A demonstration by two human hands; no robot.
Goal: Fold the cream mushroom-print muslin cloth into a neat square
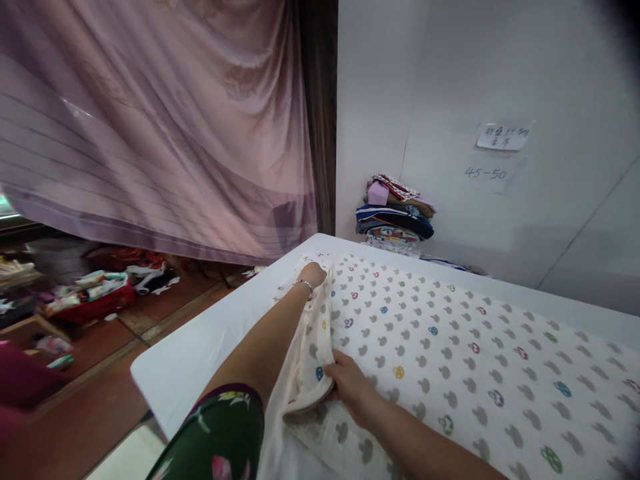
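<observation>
A white cloth (450, 347) printed with small grey and coloured mouse-head shapes lies spread over a white table (200, 353). Its left edge is folded over into a long strip. My left hand (313, 275) reaches far forward and pinches the far end of that folded edge; a thin bracelet sits on the wrist. My right hand (350, 383) is closer to me, fingers closed round the near end of the same fold.
A stack of folded clothes (395, 217) sits at the table's far edge against a white wall with a paper note (503, 137). A pink curtain (165, 120) hangs on the left. Bags and clutter (90, 293) lie on the reddish floor left of the table.
</observation>
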